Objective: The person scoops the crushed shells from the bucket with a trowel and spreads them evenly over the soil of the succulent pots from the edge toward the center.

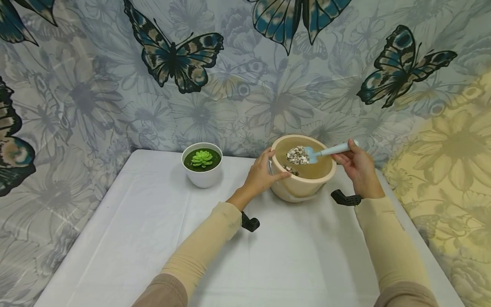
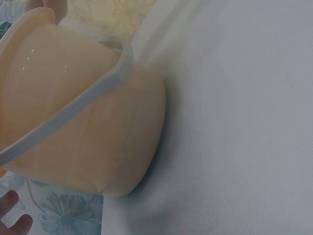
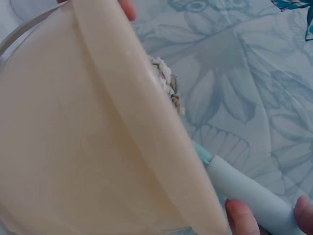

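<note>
Pale blue plastic is showing in the scoop (image 1: 327, 151), whose long axis is running nearly level from the right hand (image 1: 354, 164) leftward and slightly down into the bucket (image 1: 307, 187), its blade end pointing toward the left hand (image 1: 262, 172) side. The right hand is curling its fingers round the far end of the handle, above the bucket's right rim. A heap of small pale pebbles (image 1: 298, 154) is sitting on the blade, inside the bucket's mouth and above its floor. The bucket, cream-coloured, is standing on the white table (image 1: 153, 238) and tilting toward the person; more pebbles are lying at the bottom, partly hidden by the near wall. The left hand is gripping the left rim, thumb over the edge and fingers against the outer wall. In the left wrist view the bucket's side and its pale handle band (image 2: 83, 105) are filling the frame, and only two fingertips (image 2: 10, 203) are showing at the lower corner. In the right wrist view the bucket wall is covering most of the scoop's blade; just the handle (image 3: 244, 188), a few pebbles (image 3: 166, 83) over the rim and two fingertips (image 3: 239, 215) are visible, all blurred. A white pot (image 1: 202, 165) holding dark green filling and a small light green succulent (image 1: 202, 158) is standing well to the left of the bucket, near the butterfly-print cloth (image 1: 115, 85) behind the table.
</note>
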A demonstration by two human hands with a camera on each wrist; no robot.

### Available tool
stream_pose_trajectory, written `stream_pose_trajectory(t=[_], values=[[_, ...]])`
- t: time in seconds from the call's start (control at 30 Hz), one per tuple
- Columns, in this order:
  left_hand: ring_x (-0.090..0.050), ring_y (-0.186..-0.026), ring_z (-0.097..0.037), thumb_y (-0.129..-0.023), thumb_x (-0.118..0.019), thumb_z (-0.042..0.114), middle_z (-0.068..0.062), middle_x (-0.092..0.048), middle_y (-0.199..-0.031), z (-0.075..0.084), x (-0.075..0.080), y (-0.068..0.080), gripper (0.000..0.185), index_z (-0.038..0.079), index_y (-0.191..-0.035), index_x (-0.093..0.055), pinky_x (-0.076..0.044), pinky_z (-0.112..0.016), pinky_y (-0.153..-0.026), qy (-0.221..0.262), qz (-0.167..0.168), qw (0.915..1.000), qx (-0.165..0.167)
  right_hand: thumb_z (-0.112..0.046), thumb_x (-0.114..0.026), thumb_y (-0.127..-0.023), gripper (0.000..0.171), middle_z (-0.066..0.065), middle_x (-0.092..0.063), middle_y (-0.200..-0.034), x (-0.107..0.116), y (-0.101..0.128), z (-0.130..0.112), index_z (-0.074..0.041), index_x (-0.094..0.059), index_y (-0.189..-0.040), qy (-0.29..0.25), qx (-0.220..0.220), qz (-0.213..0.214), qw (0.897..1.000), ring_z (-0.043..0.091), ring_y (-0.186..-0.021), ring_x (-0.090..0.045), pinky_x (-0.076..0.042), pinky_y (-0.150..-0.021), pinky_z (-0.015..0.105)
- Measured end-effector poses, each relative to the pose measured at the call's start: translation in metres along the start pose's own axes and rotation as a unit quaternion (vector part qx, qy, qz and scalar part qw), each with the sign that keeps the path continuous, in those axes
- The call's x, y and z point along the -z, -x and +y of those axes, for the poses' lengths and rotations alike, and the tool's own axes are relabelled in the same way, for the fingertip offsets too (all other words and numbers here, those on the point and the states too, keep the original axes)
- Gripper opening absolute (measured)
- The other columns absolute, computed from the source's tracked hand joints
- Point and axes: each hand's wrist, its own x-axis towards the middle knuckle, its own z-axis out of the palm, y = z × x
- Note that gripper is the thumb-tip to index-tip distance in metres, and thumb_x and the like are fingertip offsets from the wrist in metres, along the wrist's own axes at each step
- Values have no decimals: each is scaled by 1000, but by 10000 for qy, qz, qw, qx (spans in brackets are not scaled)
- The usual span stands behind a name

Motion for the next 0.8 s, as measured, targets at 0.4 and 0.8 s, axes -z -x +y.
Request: stream_pose_trajectory(t=[0.4,0.8], values=[[-29,-147,-30,-81,-74,54,-6,-25,-162,3,1,2,88,16,-149,-34,-31,-58,-114,-21,-35,10000,-9,-10,-59,-96,11,23,-70,-78,6,3,5,0,-62,-97,-75,306,-138,9994,35,-78,-74,-60,-71,44],[-27,-148,-30,-82,-71,56,-4,-25,-162,3,15,-1,87,18,-151,-34,-29,-57,-115,-209,-375,9990,-82,-11,-59,-95,12,23,-70,-80,3,6,7,0,-60,-100,29,458,-136,9989,36,-77,-74,-60,-70,41]])
